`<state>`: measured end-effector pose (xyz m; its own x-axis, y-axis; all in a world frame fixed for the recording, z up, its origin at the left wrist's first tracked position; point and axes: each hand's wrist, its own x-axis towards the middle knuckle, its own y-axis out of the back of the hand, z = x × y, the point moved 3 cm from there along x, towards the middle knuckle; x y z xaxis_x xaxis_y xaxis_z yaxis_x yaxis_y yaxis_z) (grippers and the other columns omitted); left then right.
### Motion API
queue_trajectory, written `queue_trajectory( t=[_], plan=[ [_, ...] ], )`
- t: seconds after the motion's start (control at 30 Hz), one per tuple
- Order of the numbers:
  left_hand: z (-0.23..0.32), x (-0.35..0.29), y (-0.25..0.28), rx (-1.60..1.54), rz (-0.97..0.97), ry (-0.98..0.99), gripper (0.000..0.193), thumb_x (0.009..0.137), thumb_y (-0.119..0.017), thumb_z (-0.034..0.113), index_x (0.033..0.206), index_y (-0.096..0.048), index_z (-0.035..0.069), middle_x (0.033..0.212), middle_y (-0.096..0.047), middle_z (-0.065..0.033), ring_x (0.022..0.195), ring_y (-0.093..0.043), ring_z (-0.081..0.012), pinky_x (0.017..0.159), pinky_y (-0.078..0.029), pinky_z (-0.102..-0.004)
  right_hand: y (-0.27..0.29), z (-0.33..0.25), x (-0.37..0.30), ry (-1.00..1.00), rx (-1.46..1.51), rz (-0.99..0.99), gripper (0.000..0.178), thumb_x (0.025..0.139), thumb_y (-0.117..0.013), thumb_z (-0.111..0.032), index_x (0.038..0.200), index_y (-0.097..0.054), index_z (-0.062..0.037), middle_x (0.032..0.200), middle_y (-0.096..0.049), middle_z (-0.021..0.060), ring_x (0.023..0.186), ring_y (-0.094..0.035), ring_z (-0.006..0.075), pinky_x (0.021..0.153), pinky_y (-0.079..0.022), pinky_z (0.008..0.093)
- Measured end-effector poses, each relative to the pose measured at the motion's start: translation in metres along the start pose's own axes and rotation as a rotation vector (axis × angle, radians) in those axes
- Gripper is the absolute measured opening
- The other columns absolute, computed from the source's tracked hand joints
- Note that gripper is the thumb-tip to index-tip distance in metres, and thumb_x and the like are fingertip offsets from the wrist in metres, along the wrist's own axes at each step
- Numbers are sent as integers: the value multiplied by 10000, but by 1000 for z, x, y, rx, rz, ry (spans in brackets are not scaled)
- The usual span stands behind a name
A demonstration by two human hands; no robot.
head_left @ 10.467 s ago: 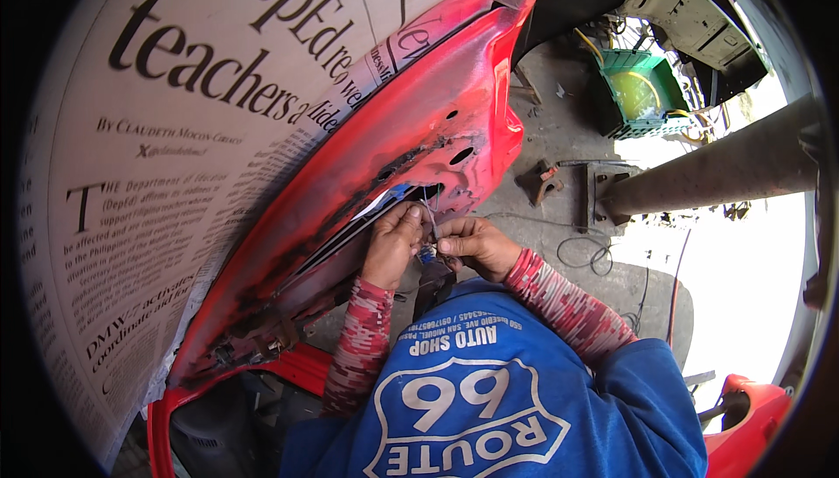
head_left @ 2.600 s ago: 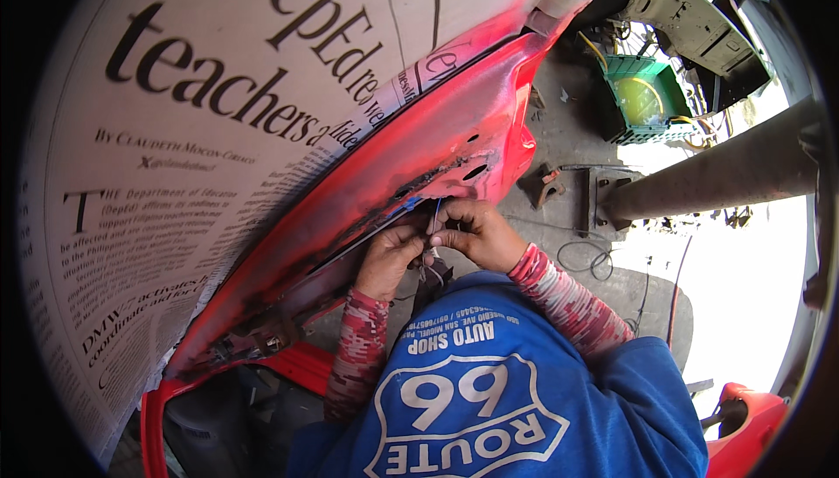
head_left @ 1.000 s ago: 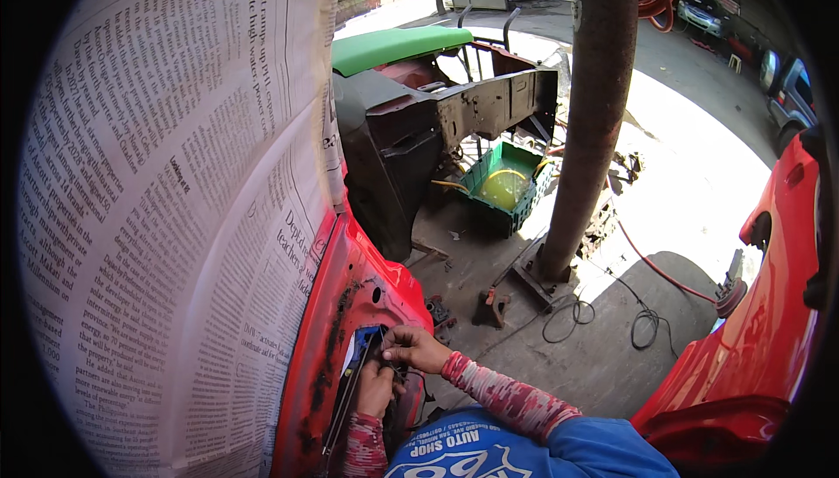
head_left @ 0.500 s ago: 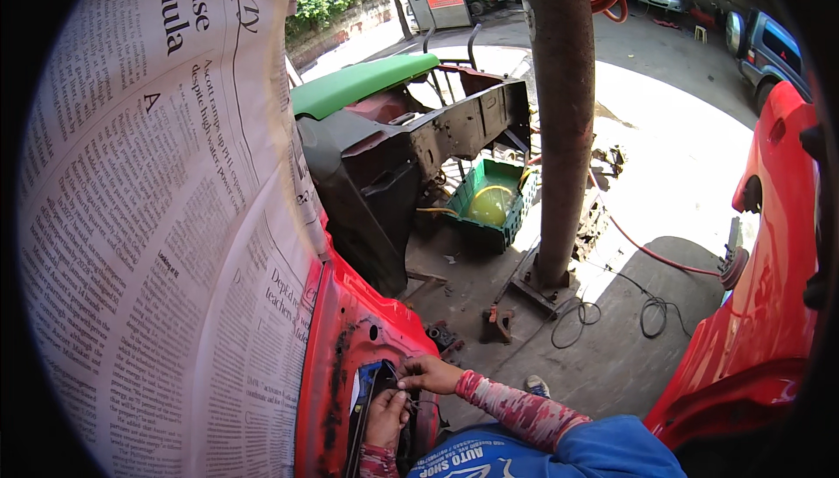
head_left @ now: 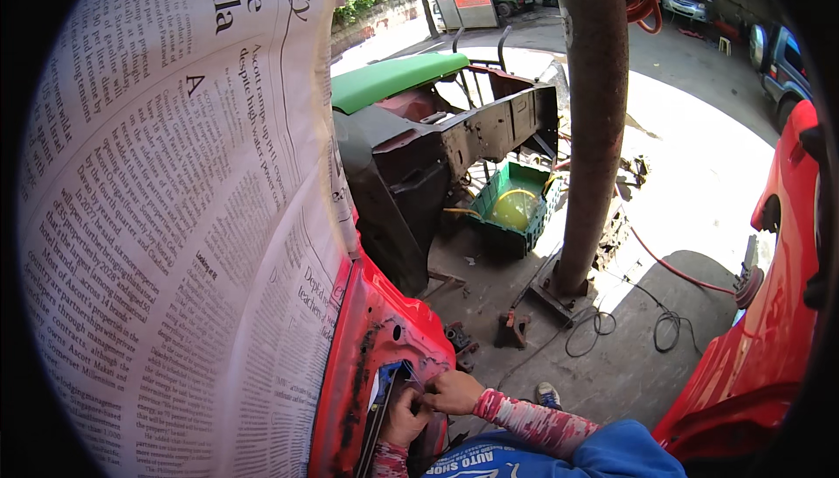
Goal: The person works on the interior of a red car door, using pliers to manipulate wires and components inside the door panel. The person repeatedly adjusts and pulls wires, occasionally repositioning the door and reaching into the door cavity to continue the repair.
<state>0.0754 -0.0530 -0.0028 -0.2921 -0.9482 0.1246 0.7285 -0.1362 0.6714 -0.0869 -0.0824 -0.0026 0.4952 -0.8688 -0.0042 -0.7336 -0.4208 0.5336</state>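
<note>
Both hands meet at the opening in a red car body panel, low in the view. My left hand has its fingers curled and pressed together just inside the opening's edge. From the right, my right hand reaches across, its fingers pinched against the left fingertips. Whatever lies between the fingers is too small and covered to name. A long, narrow dark strip runs along the opening beside my left hand. Patterned red and white sleeves cover the forearms.
Newspaper sheets cover the surface at left. Beyond stand a stripped vehicle front with a green hood, a green crate and a steel post. A red body panel curves at right; cables lie on the floor.
The view has shifted, so the surroundings sit farther right. My right hand has turned and closed in over the left fingertips, hiding more of what lies between them.
</note>
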Motion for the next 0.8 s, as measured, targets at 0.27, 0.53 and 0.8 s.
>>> queue_trajectory(
  t=[0.27,0.53,0.8],
  plan=[
    [3,-3,-5,7,142,-53,232,829,-726,197,905,-591,24,746,-614,-131,655,-626,-233,595,-480,-349,3,-20,-20,-112,1,221,391,862,-567,-413,825,-685,-42,732,-659,210,723,-661,389,662,-522,488],
    [12,-18,-5,-267,136,27,243,813,-737,66,991,-575,36,880,-609,-53,802,-603,-123,707,-501,-275,-1,-34,-30,41,-257,273,384,881,-556,-388,751,-667,-44,747,-659,174,659,-647,376,586,-505,493],
    [-10,-15,-10,-566,99,48,170,893,-682,69,1029,-602,6,949,-631,-54,894,-608,-124,792,-498,-272,-5,-33,-39,218,-352,351,367,911,-545,-382,824,-705,-64,863,-658,132,831,-638,327,719,-508,429]
  ],
)
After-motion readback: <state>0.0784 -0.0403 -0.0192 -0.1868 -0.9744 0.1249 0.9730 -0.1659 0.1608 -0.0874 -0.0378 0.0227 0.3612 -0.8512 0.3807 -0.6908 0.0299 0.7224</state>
